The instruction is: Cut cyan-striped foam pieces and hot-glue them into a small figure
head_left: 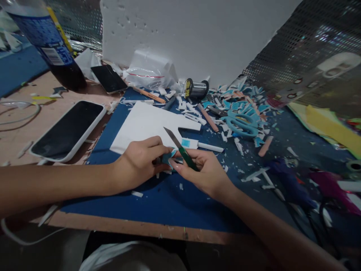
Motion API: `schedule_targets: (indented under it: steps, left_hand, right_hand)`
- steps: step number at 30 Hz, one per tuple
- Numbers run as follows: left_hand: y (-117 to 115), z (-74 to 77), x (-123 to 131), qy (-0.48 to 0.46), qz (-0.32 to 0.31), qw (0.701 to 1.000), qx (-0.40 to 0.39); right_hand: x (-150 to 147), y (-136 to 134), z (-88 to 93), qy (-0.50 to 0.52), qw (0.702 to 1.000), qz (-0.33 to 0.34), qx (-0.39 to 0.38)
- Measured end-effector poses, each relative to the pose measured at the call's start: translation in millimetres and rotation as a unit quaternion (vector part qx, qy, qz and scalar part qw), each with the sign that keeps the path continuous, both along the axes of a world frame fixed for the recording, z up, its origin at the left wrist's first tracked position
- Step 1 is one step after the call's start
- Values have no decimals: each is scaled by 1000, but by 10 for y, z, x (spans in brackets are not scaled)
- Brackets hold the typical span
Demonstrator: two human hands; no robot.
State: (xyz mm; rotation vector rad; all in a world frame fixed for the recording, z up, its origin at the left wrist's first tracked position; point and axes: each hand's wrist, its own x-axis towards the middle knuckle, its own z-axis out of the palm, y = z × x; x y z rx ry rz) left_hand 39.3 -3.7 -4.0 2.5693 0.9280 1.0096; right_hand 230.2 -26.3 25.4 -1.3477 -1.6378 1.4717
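Note:
Between the fingertips of both hands is a small light-blue foam piece point(168, 156), partly hidden by the fingers. My left hand point(141, 158) is closed and pinches it from the left. My right hand point(204, 171) grips a craft knife with a green handle point(188, 159), its blade pointing up and to the left, while the thumb rests by the blue piece. Just beyond the hands a cut white foam sheet point(149, 126) lies flat on the blue cutting mat point(158, 207). A white stick with a blue patch point(210, 146) lies at the sheet's right edge.
Blue-handled scissors point(239, 124) lie among white and blue scraps point(254, 101), near a spool of wire point(196, 89). To the left are a phone point(69, 130) and a dark drink bottle point(56, 49). Blue point(293, 182) and magenta point(332, 188) tools with cords sit at the right.

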Motion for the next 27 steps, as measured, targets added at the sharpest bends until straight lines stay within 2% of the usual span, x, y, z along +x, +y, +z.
schedule_targets:
  steps: [7, 17, 27]
  left_hand:
    - [-2, 21, 10, 1, 2, 1000, -5]
    - [2, -6, 7, -4, 4, 1000, 1]
    - [7, -3, 11, -10, 1, 1000, 14]
  right_hand:
    - [-20, 2, 40, 26, 999, -3, -19]
    - [19, -70, -6, -27, 999, 25, 0]
    - [40, -76, 59, -60, 996, 61, 36]
